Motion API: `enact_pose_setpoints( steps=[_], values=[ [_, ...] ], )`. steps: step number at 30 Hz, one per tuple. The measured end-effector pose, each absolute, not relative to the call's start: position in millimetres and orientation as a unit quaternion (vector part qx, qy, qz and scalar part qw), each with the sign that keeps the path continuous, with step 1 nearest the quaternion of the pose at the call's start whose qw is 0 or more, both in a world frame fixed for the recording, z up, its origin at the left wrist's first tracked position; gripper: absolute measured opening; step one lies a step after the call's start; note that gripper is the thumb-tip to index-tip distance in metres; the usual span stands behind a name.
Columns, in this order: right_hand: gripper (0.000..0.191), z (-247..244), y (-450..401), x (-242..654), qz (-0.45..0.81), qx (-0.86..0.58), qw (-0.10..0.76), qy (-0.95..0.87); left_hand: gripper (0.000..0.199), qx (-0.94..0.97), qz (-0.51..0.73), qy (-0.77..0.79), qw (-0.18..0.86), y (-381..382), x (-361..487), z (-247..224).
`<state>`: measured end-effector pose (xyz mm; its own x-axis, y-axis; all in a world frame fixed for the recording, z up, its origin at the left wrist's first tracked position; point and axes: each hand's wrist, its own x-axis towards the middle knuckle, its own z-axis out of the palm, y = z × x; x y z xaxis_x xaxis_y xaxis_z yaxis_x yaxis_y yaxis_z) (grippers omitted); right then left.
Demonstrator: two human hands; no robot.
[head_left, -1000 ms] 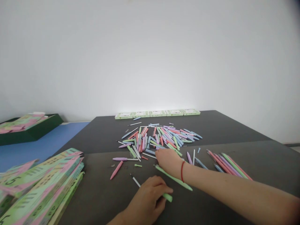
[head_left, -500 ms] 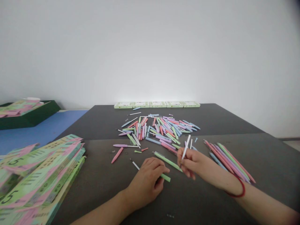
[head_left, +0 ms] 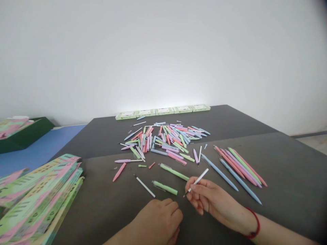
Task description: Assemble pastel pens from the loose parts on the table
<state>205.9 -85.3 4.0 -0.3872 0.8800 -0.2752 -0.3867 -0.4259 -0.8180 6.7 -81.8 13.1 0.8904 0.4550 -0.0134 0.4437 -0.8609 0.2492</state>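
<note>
My right hand [head_left: 208, 195] pinches a white pen refill [head_left: 200, 181] between thumb and fingers, its dark tip pointing down to the left. At the lower middle, my left hand [head_left: 159, 219] is closed, knuckles up and fingers curled under; whatever they hold is hidden. Just beyond it lies a short green pen barrel [head_left: 166, 188] with a clear clip. Another white refill [head_left: 145, 186] rests to that barrel's left. A longer green pen [head_left: 176, 172] lies farther off, its near end close to my right fingertips.
Pen parts in several colours form a pile [head_left: 166, 137] mid-table. Pens lie side by side [head_left: 240, 166] on the right. Flat boxes [head_left: 163, 111] line the far edge. Printed cartons [head_left: 43, 197] are stacked at left, near a green tray [head_left: 30, 134].
My left hand has drawn back towards me, uncovering the short green barrel and the refill beside it. My right hand has lowered slightly with its refill, now tilted more. The view has shifted.
</note>
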Motion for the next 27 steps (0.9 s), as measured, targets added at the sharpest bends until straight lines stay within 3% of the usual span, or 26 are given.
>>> enact_pose_setpoints(
  steps=[3, 6, 10, 27],
  values=[
    [0.029, 1.3, -87.4, 202.5, 0.742, -0.352, 0.452, -0.348, 0.015, 0.914, 0.114, 0.327, 0.213, -78.6, 5.1, 7.7],
    [0.031, 4.4, -89.4, 197.7, 0.716, -0.357, 0.482, -0.356, 0.012, 0.794, 0.204, 0.413, 0.397, -76.4, 4.8, 7.2],
    [0.029, 11.0, -94.1, 191.9, 0.7, -0.348, 0.503, -0.369, 0.008, 0.654, 0.262, 0.414, 0.577, -77.1, 7.1, 8.2],
    [0.018, -5.9, -94.9, 194.0, 0.674, -0.344, 0.527, -0.388, 0.003, 0.622, 0.33, 0.401, 0.586, -78.4, 10.2, 12.2]
  ],
)
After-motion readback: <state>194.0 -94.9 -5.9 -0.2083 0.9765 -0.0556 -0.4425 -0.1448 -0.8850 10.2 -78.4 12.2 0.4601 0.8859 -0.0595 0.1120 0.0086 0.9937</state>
